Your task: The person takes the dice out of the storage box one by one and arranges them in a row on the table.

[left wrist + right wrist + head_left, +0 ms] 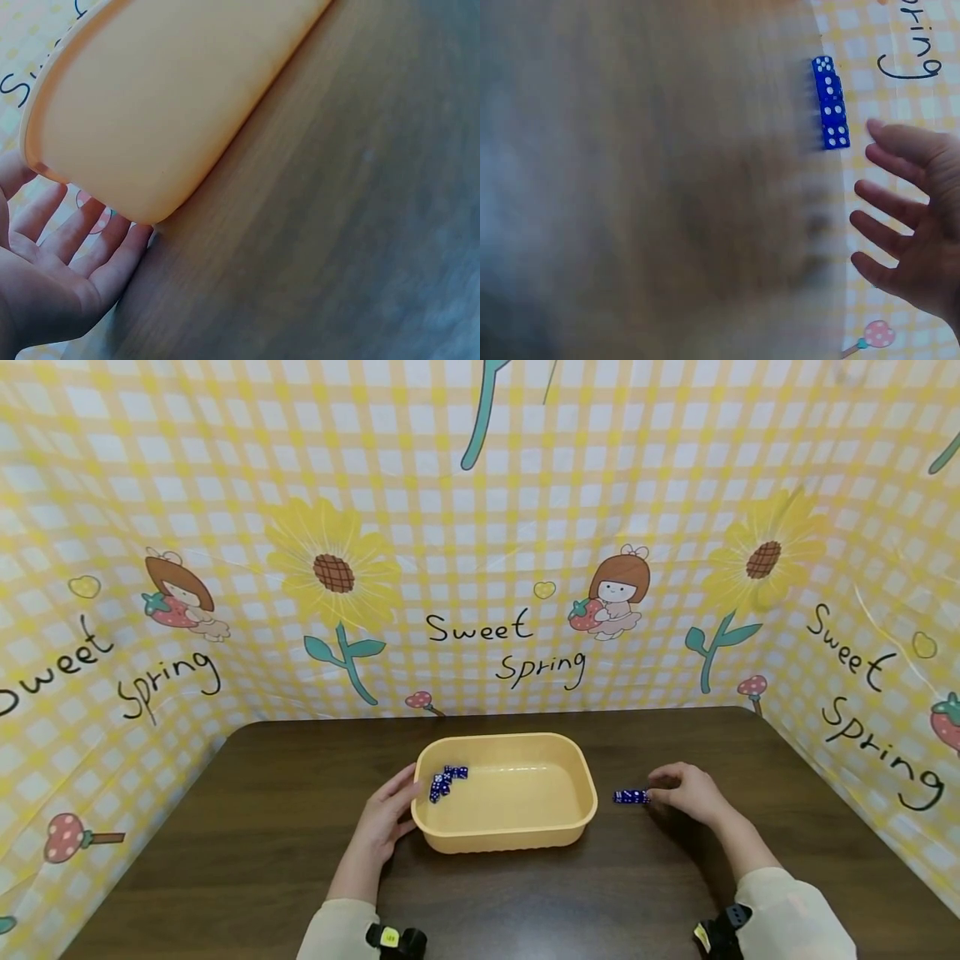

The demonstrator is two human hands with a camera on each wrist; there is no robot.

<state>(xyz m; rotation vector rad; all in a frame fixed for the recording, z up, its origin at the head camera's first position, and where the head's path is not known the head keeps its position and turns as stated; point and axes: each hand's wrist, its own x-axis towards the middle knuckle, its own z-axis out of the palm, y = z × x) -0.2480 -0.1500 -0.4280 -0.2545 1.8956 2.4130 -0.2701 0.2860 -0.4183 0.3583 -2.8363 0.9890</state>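
A yellow plastic basin [502, 840] stands on the dark table, with a small cluster of blue dice [446, 783] inside at its left end. My left hand [386, 814] is at that end. In the left wrist view its thumb reaches the rim [37, 161], while the loosely extended fingers [112, 244] lie against the outer wall. Right of the basin, several more blue dice [829, 105] with white pips stand in a straight row touching one another. My right hand [690, 792] is at the right end of this row, thumb and fingers spread with nothing between them.
The brown wooden table [300, 777] is enclosed at the back and sides by a yellow checked cloth [480, 543] printed with flowers and lettering. Each wrist carries a black strapped camera, the left camera [397, 941] near the table's front.
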